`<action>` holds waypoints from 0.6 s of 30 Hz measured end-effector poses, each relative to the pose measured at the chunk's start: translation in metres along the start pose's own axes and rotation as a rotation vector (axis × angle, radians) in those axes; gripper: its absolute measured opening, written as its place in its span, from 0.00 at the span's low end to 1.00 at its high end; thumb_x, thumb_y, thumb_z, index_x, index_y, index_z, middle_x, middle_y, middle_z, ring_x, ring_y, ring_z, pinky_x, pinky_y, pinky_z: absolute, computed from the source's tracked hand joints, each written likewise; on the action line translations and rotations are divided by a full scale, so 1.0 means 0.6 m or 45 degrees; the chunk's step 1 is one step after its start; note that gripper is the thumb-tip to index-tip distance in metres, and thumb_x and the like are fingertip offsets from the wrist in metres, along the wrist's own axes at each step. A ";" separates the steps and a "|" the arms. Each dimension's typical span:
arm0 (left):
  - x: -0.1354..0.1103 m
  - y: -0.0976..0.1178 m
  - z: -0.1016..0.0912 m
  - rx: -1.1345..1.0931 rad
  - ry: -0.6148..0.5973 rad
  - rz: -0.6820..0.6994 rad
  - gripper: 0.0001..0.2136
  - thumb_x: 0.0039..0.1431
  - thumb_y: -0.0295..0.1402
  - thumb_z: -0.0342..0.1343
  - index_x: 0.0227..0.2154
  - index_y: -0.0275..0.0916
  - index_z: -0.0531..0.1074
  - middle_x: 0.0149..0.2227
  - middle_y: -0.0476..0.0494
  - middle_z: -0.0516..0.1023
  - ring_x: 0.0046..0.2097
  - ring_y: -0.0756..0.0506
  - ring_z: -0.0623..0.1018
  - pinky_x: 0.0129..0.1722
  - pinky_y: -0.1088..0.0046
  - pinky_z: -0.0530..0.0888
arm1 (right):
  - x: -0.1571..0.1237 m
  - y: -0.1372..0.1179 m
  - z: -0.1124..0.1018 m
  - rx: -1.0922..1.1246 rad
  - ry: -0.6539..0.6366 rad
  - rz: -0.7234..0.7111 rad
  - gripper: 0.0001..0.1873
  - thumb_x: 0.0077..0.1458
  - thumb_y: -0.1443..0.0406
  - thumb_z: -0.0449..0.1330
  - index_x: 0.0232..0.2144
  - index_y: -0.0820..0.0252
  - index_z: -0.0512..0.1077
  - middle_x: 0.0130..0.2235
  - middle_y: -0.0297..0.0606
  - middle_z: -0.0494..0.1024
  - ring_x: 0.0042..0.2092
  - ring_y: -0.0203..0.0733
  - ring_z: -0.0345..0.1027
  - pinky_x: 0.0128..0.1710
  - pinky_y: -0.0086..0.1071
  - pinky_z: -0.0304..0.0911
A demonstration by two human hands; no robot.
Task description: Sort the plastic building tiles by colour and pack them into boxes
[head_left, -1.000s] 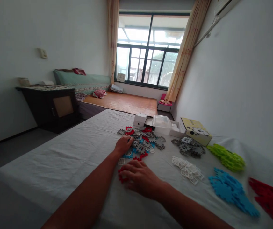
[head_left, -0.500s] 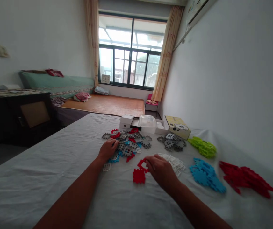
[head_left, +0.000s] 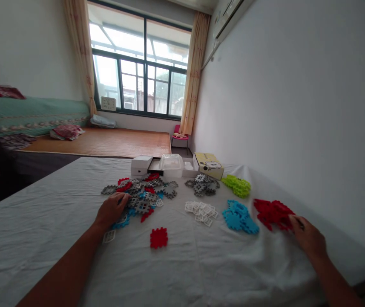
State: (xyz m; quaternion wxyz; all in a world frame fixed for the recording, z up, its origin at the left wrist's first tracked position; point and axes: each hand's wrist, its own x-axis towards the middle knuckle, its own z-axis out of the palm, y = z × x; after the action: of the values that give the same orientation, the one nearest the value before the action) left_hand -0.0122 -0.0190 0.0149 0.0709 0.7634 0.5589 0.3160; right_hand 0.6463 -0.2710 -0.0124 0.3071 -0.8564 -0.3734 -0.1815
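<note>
Moved: right hand [head_left: 306, 234] went from the middle out to the red pile [head_left: 273, 213]; red ring piece it held is gone from beside the red square [head_left: 159, 238].
Red square: alone on the cloth-covered desk [head_left: 182, 268], nearest piece, well apart from every pile.
Right hand: fingers bent at red pile's right edge, touching or nearly; can't tell if gripping.
Red pile: far right, beside blue pile [head_left: 238, 217].
Left hand: fingers curled at left edge of mixed pile [head_left: 142, 207], probably keeping them at the unsorted pieces; grip hidden.
Mixed pile: grey, red, blue, white overlapping.
White tiles [head_left: 201, 211], grey pile [head_left: 203, 185], lime pile [head_left: 237, 186]: one colour each, gaps presumably stop mixing.
Back edge: clear tub [head_left: 171, 166], yellow box [head_left: 208, 165]; likely parked there to free working room.
</note>
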 end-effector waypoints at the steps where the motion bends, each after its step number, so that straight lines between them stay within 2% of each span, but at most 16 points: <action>1: 0.000 0.000 0.000 0.002 0.000 0.001 0.19 0.58 0.43 0.40 0.34 0.41 0.75 0.40 0.44 0.78 0.43 0.43 0.76 0.44 0.71 0.69 | -0.005 0.005 0.000 0.012 0.002 0.012 0.23 0.50 0.49 0.48 0.35 0.55 0.75 0.33 0.44 0.79 0.33 0.52 0.72 0.30 0.38 0.63; 3: 0.000 -0.002 0.001 0.011 0.005 -0.003 0.19 0.58 0.43 0.40 0.34 0.41 0.75 0.40 0.44 0.78 0.43 0.43 0.76 0.43 0.72 0.69 | -0.014 0.001 -0.003 -0.008 0.064 0.031 0.24 0.51 0.50 0.47 0.37 0.57 0.74 0.35 0.46 0.78 0.35 0.53 0.71 0.32 0.40 0.64; 5: -0.001 -0.002 0.002 0.021 0.012 -0.005 0.19 0.59 0.43 0.40 0.33 0.41 0.75 0.40 0.44 0.78 0.42 0.43 0.76 0.43 0.72 0.68 | -0.021 -0.022 -0.011 -0.042 0.174 0.047 0.27 0.53 0.51 0.44 0.39 0.62 0.74 0.36 0.50 0.77 0.36 0.54 0.71 0.33 0.42 0.63; 7: -0.003 -0.001 0.001 0.024 0.022 0.005 0.19 0.59 0.43 0.40 0.33 0.41 0.75 0.39 0.44 0.78 0.42 0.43 0.76 0.43 0.72 0.68 | -0.031 -0.070 -0.021 0.022 0.236 0.009 0.28 0.53 0.51 0.43 0.40 0.64 0.73 0.37 0.52 0.76 0.36 0.53 0.70 0.34 0.42 0.64; 8: -0.005 0.001 0.001 0.023 0.026 0.014 0.20 0.60 0.43 0.40 0.32 0.41 0.75 0.38 0.43 0.78 0.42 0.43 0.76 0.43 0.71 0.68 | -0.039 -0.105 -0.024 0.108 0.218 -0.047 0.27 0.54 0.51 0.44 0.41 0.64 0.73 0.39 0.52 0.76 0.36 0.52 0.70 0.35 0.41 0.64; 10: -0.009 0.007 -0.002 0.017 0.032 0.027 0.20 0.60 0.42 0.39 0.31 0.40 0.75 0.37 0.43 0.78 0.41 0.44 0.75 0.43 0.71 0.68 | -0.064 -0.196 -0.029 0.342 0.046 -0.212 0.25 0.54 0.51 0.47 0.42 0.62 0.72 0.41 0.48 0.76 0.35 0.47 0.71 0.36 0.38 0.66; 12: -0.013 0.013 -0.004 0.000 0.035 0.043 0.19 0.61 0.40 0.39 0.31 0.39 0.75 0.36 0.42 0.78 0.41 0.44 0.75 0.42 0.71 0.68 | -0.108 -0.305 -0.032 0.569 -0.305 -0.407 0.22 0.56 0.52 0.48 0.44 0.59 0.71 0.40 0.43 0.77 0.33 0.42 0.71 0.34 0.34 0.67; 14: -0.017 0.016 -0.006 -0.009 0.044 0.046 0.19 0.62 0.39 0.39 0.31 0.39 0.75 0.35 0.42 0.77 0.41 0.44 0.75 0.42 0.71 0.68 | -0.165 -0.415 -0.034 0.686 -0.636 -0.697 0.20 0.58 0.54 0.49 0.44 0.57 0.71 0.42 0.43 0.77 0.34 0.41 0.71 0.34 0.33 0.68; 16: -0.020 0.017 -0.007 -0.016 0.060 0.047 0.18 0.62 0.39 0.40 0.30 0.39 0.75 0.34 0.42 0.77 0.40 0.44 0.75 0.42 0.71 0.68 | -0.227 -0.508 -0.036 0.712 -0.836 -1.113 0.17 0.59 0.58 0.51 0.47 0.54 0.70 0.47 0.41 0.75 0.45 0.43 0.69 0.45 0.37 0.66; 18: -0.024 0.016 -0.009 -0.032 0.073 0.047 0.18 0.63 0.38 0.41 0.29 0.39 0.74 0.34 0.42 0.77 0.40 0.45 0.75 0.42 0.71 0.67 | -0.281 -0.575 -0.033 0.642 -0.913 -1.421 0.19 0.57 0.60 0.55 0.51 0.51 0.68 0.52 0.40 0.73 0.53 0.46 0.64 0.52 0.42 0.62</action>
State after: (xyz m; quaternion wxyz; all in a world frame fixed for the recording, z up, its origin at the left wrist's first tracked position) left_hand -0.0099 -0.0366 0.0181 0.0586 0.7631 0.5426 0.3461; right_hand 0.2750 -0.1898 0.0459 0.2154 -0.4471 -0.8650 0.0734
